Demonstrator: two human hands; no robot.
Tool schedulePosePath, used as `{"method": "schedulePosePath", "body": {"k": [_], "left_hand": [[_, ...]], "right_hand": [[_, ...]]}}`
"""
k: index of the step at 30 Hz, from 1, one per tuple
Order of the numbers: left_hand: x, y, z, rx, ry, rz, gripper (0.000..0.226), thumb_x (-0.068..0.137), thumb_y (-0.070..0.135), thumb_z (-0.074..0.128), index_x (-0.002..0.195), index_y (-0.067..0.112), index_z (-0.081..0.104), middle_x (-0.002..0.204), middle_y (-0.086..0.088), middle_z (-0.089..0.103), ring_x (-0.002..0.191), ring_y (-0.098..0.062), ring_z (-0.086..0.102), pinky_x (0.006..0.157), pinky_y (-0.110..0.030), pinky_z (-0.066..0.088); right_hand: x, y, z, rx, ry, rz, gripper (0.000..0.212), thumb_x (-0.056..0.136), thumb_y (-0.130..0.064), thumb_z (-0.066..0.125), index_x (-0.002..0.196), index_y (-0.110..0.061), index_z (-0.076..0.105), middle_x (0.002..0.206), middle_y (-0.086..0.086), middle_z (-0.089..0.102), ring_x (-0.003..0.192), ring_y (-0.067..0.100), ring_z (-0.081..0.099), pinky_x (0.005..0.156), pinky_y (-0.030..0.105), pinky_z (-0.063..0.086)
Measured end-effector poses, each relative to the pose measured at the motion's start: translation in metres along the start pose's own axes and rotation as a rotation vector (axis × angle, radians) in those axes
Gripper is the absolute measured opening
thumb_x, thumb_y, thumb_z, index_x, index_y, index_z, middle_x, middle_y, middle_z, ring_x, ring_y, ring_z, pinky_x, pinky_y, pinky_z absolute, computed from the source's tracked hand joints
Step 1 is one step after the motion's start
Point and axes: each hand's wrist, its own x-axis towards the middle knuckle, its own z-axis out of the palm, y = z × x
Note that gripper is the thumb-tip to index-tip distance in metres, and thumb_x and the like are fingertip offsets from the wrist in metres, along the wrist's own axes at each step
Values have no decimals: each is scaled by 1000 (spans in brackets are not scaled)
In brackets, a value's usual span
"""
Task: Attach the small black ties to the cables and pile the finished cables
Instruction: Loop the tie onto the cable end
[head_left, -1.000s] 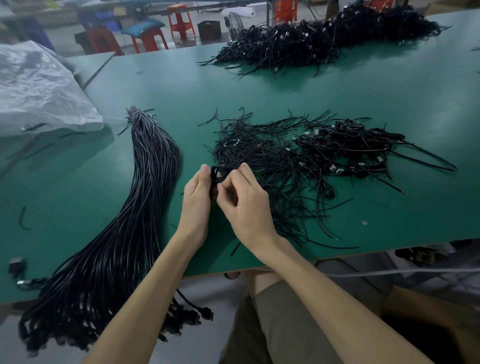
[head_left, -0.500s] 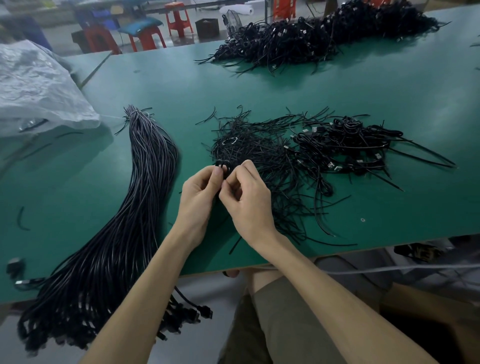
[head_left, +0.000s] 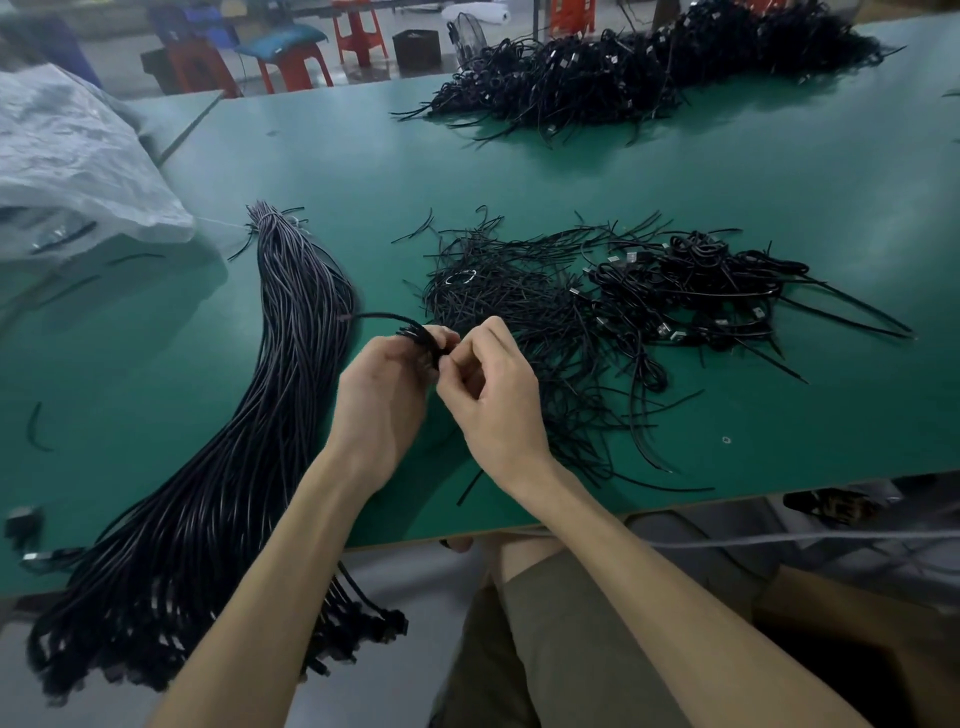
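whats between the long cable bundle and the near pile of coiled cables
Head view: loose black ties, plus the left hand and right hand holding a coiled cable.

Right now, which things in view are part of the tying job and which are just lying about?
Job: left hand, coiled cable, right hand, tie, loose ties, untied cable bundle, near finished pile, far cable pile.
Lying about: plastic bag, red stool, fan.
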Motion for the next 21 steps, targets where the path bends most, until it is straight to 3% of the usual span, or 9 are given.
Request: {"method": "schedulePosePath", "body": {"k": [2, 5, 8, 9, 11, 13, 15, 18, 21], "left_hand": [[3, 2, -7, -94, -36, -46, 33, 96, 11, 30, 95, 2, 62, 100, -10, 66, 102, -24, 59, 100, -33, 45], [6, 6, -14, 11, 15, -2, 48, 101, 19, 22, 90, 0, 65, 95, -12, 68, 98, -28, 59, 94, -36, 45], [7, 11, -20, 237, 24, -46, 56, 106, 49, 37, 83, 7, 67, 88, -10, 64, 89, -27, 57, 86, -38, 44], [7, 12, -22, 292, 13, -42, 50, 102, 50, 49, 83, 8, 66, 86, -9, 62, 87, -26, 56, 84, -38, 44], [5, 15, -23, 359, -62, -13, 31, 96, 36, 65, 91, 6, 67, 86, -10, 60, 86, -25, 53, 81, -36, 45], [3, 18, -23, 354, -112, -11, 19, 93, 22, 69, 102, 5, 68, 89, -10, 62, 85, -25, 55, 79, -33, 49], [3, 20, -25, 338, -105, -20, 34, 88, 15, 72, 120, 6, 65, 98, -14, 64, 91, -28, 59, 84, -36, 52], [2, 23, -28, 429, -126, -25, 41, 91, 10, 68, 131, 3, 63, 116, -29, 67, 105, -35, 62, 102, -49, 50], [1, 24, -32, 529, -151, 18, 30, 97, 2, 61, 126, -2, 66, 122, -34, 65, 107, -36, 61, 107, -58, 44]], "right_hand": [[0, 1, 0, -12, 5, 1, 23, 95, -4, 63, 79, -8, 47, 87, -3, 43, 65, 12, 44, 59, 24, 39], [-1, 0, 0, -49, -14, -36, 21, 93, -1, 63, 79, -5, 48, 87, -1, 43, 65, 15, 44, 58, 31, 41], [-2, -2, 0, -86, -23, -78, 21, 90, 3, 63, 78, -6, 48, 88, 1, 44, 64, 17, 43, 58, 34, 42], [-2, -3, 0, -104, -26, -86, 21, 90, 4, 63, 78, -6, 48, 88, 2, 45, 64, 17, 44, 58, 35, 43], [-2, -3, -1, -111, -23, -78, 22, 90, 2, 64, 78, -5, 47, 88, 3, 45, 64, 18, 45, 60, 37, 45], [-1, -2, -1, -80, 6, -54, 23, 91, 0, 64, 77, -4, 47, 86, 3, 45, 66, 17, 47, 72, 37, 48], [-1, -2, -2, -43, 29, -35, 24, 93, -3, 65, 76, -4, 48, 84, 3, 44, 70, 15, 52, 84, 33, 47], [0, -2, -1, -28, 4, -17, 23, 93, -4, 65, 76, -4, 49, 84, 0, 45, 65, 16, 48, 63, 36, 46], [-1, -2, 0, -14, -25, -6, 21, 93, -6, 65, 77, -4, 51, 85, -1, 47, 66, 15, 48, 60, 34, 44]]}}
